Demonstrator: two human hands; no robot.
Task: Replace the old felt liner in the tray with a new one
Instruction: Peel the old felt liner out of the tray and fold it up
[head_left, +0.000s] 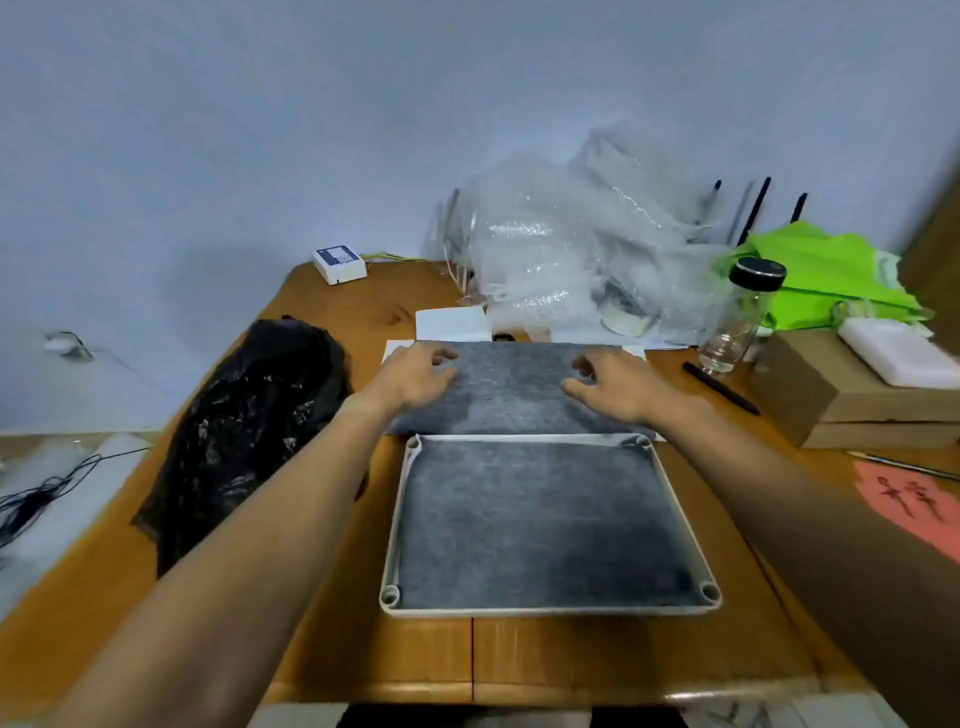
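Note:
A pale rectangular tray lies on the wooden table in front of me, with a grey felt liner inside it. A second grey felt sheet lies flat on the table just beyond the tray's far edge. My left hand rests on the sheet's left part with fingers loosely curled. My right hand rests on its right part, fingers bent over the felt. Whether either hand pinches the felt is unclear.
A crumpled black plastic bag sits left of the tray. Bubble wrap, a glass jar with a black lid, a black pen and cardboard boxes crowd the back and right. White paper lies behind the felt.

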